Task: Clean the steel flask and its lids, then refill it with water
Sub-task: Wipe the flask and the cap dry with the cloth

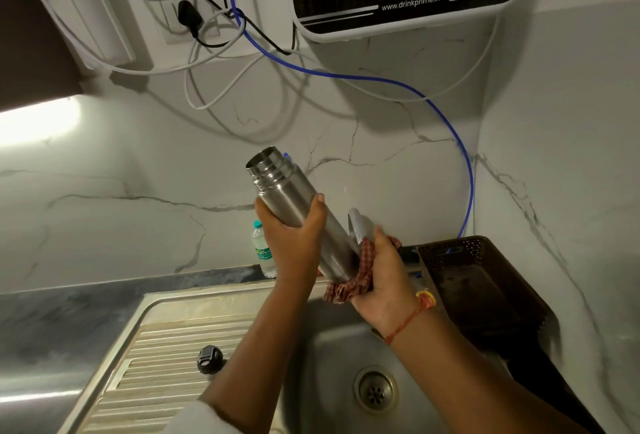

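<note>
– Above the sink (162, 300), where's the steel flask (298, 205)?
– Tilted, mouth open. Left hand (294, 243) grips its body; right hand (384, 281) clutches a checked cloth (349, 286) round its base (wiping, I'd judge). If wet, it might slip and dent in the basin.

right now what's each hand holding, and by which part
Left hand grips the steel flask mid-body; right hand presses a checked cloth round its base.

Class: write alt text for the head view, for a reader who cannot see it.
The left hand holds an uncapped steel flask tilted over a sink; the right hand grips a checked cloth against its base.
</note>
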A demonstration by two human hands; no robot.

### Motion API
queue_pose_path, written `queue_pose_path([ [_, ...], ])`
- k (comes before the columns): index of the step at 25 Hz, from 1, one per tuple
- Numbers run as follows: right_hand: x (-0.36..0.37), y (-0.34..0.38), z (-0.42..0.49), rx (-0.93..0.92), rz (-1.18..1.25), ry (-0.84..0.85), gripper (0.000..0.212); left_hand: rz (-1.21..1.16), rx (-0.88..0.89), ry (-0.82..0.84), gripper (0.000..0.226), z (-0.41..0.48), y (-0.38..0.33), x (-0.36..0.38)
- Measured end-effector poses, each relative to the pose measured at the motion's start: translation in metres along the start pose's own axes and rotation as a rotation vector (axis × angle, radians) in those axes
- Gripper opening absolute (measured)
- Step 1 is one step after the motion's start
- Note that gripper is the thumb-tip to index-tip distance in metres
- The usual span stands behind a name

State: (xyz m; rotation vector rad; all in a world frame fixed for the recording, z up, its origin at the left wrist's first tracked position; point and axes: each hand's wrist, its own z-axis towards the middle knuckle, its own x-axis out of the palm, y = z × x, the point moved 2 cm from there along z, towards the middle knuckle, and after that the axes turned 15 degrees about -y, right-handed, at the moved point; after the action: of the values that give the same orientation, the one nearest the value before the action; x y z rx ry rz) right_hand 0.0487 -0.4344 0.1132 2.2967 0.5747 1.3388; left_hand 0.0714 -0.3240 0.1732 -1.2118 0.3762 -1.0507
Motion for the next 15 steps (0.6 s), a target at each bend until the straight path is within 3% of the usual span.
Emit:
queue_pose_path([
  [5, -0.007, 0.002, 0.02, 0.061, 0.148, 0.105, 0.069, -0.109, -0.126, -0.008, 0.05, -0.012, -0.007, 0.005],
  [10, -0.026, -0.007, 0.01, 0.189, 0.188, 0.128, 0.068, -0.031, -0.147, -0.193, 0.044, -0.011, 0.005, -0.002],
  [13, -0.029, 0.015, 0.019, 0.192, 0.25, 0.09, 0.07, -0.094, -0.21, -0.164, 0.044, -0.033, 0.012, 0.004],
  [15, -0.032, 0.006, 0.018, 0.231, 0.223, 0.079, 0.068, -0.028, -0.136, -0.16, 0.043, -0.04, 0.009, 0.01],
])
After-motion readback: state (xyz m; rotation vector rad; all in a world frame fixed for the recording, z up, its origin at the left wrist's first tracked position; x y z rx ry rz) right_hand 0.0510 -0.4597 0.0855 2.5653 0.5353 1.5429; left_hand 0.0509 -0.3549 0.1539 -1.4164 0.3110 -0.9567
